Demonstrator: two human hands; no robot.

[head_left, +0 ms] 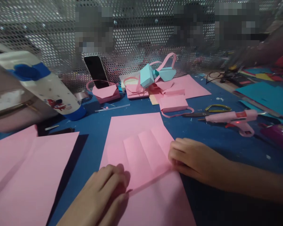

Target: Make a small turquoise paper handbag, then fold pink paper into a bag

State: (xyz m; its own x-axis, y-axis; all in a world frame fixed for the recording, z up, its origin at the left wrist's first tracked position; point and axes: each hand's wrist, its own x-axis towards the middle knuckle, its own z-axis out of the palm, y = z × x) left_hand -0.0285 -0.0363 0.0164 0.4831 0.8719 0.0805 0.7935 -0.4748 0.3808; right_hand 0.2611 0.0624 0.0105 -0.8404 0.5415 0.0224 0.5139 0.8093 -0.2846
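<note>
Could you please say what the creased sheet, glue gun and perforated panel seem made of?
Creased sheet: matte paper or thin card, judging by its straight folds. Glue gun: probably smooth plastic, given its moulded pink body. Perforated panel: likely metal, from its grey sheen.

Creased sheet (141, 153), 6 o'clock: pale pink. Lower sheet (136, 124): pink too. Table (96, 127): deep blue. Bottle (49, 84), 9 o'clock: white, blue bands near top and at base, red-and-black print (58, 105). Phone (96, 71), 10 o'clock: black, pale edge. Box (146, 76), 12 o'clock: light turquoise. Panel (141, 34), 12 o'clock: silver-grey, dotted with holes. Glue gun (244, 117), 3 o'clock: pink, red light. Pliers (207, 110), 3 o'clock: yellow handles.
</note>
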